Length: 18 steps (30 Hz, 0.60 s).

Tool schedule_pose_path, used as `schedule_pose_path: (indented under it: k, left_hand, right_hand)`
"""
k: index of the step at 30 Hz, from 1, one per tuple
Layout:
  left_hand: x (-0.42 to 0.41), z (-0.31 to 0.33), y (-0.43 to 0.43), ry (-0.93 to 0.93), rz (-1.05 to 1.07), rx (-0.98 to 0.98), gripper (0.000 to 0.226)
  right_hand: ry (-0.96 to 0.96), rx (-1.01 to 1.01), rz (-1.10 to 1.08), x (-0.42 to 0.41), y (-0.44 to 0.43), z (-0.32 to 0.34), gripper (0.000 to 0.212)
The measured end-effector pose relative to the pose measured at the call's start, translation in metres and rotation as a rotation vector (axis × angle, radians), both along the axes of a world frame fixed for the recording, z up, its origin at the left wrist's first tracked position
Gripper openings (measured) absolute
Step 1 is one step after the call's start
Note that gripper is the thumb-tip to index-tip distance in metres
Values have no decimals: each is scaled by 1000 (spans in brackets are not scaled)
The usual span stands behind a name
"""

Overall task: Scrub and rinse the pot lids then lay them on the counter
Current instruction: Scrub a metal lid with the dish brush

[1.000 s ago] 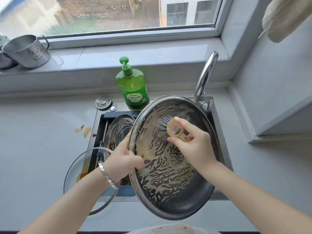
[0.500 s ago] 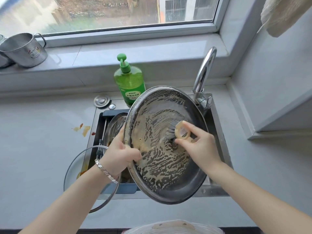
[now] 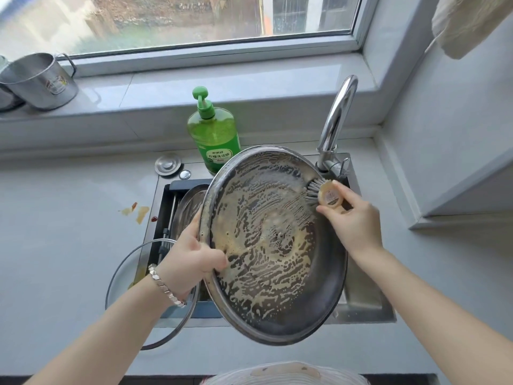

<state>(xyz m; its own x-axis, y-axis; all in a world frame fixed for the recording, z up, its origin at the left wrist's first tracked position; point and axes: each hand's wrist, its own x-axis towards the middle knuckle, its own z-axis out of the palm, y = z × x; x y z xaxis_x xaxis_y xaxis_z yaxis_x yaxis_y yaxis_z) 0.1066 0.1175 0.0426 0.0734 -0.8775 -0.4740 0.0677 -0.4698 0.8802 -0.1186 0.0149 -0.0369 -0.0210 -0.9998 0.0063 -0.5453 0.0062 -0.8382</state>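
Observation:
A large steel pot lid [image 3: 273, 245] is tilted over the sink, its underside facing me and streaked with yellowish suds. My left hand [image 3: 191, 259] grips its left rim, thumb on the inside. My right hand [image 3: 352, 218] holds a round dish brush [image 3: 323, 193] with grey bristles pressed on the lid's upper right rim. A second steel lid [image 3: 187, 207] leans inside the sink behind it. A glass lid [image 3: 125, 276] rests half over the sink's left edge, partly hidden by my left arm.
A green soap bottle [image 3: 213, 137] stands behind the sink [image 3: 366, 304], next to the chrome faucet [image 3: 336, 120]. A drain plug [image 3: 168, 164] lies at the sink's back left. Food stains [image 3: 137, 212] mark the left counter. Steel mugs [image 3: 39, 81] sit on the windowsill.
The brush has travelled from the middle of the lid up and right to its upper right rim. My left hand keeps the same hold on the left rim.

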Motion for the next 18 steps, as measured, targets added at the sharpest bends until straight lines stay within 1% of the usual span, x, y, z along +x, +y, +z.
schedule_pose_path:
  k: [1, 3, 4, 5, 8, 9, 10, 12, 13, 15, 18]
  left_hand:
    - [-2, -2, -1, -3, -6, 2, 67]
    - [-7, 0, -2, 2, -61, 28, 67]
    - [-8, -1, -1, 17, -82, 42, 66]
    - [-8, -2, 0, 37, -82, 55, 66]
    - [-6, -6, 3, 55, -82, 76, 67]
    - [-6, -8, 3, 48, -81, 74, 65]
    - [-6, -11, 3, 42, -99, 74, 64]
    - [-6, -13, 3, 30, -124, 87, 70]
    - [-5, -14, 2, 42, -103, 91, 71]
    - [-2, -16, 3, 75, -58, 88, 70]
    - [4, -23, 4, 48, 58, 71, 66]
  right_hand:
    - [-9, -21, 42, 5, 4, 1, 61]
    - [14, -81, 209, 18, 15, 1, 61]
    - [31, -103, 248, 19, 17, -1, 61]
    - [46, -105, 233, 16, 12, -2, 60]
    - [-29, -12, -6, 3, -7, -2, 61]
    - [-38, 1, -5, 5, -5, -1, 62]
    - [-32, -6, 58, 12, 2, 1, 62]
    - [-22, -57, 206, 25, 15, 2, 62]
    - [-21, -72, 227, 25, 16, 2, 62]
    - [-51, -26, 145, 17, 2, -1, 61]
    - [-55, 110, -59, -3, -12, -13, 57]
